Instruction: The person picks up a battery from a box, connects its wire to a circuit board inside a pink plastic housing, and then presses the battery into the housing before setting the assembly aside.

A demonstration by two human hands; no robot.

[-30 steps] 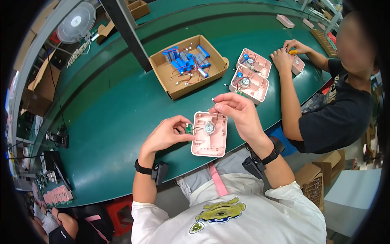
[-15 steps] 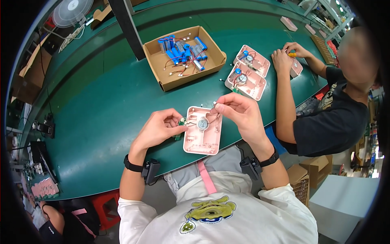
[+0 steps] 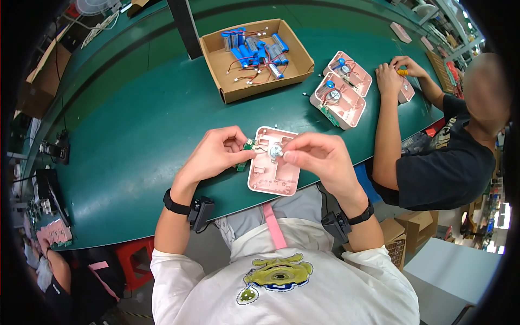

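A pink plastic housing [image 3: 262,183] lies with its hollow side up at the table's near edge. Inside it sits a round silver part, like a small speaker [image 3: 274,148], with thin wires. Thumb and fingers of my left hand [image 3: 219,154] pinch a green circuit board [image 3: 242,164] at the housing's left rim. Over the housing's right side, my right hand [image 3: 322,157] is closed in a pinch on a small pale wire connector [image 3: 280,154], close beside the speaker. Its fingertips partly cover the connector.
A cardboard box [image 3: 227,96] of blue cylindrical batteries [image 3: 248,56] with wires stands beyond my hands. Two pink housings [image 3: 355,116] with parts inside sit at the right. A co-worker's hands [image 3: 390,80] work on another pink piece [image 3: 406,92]. A metal post [image 3: 186,27] rises behind.
My right hand has moved left and down with the connector, from the housing's upper right corner to beside the speaker. My left hand keeps its pinch on the board. The whole view has shifted slightly.
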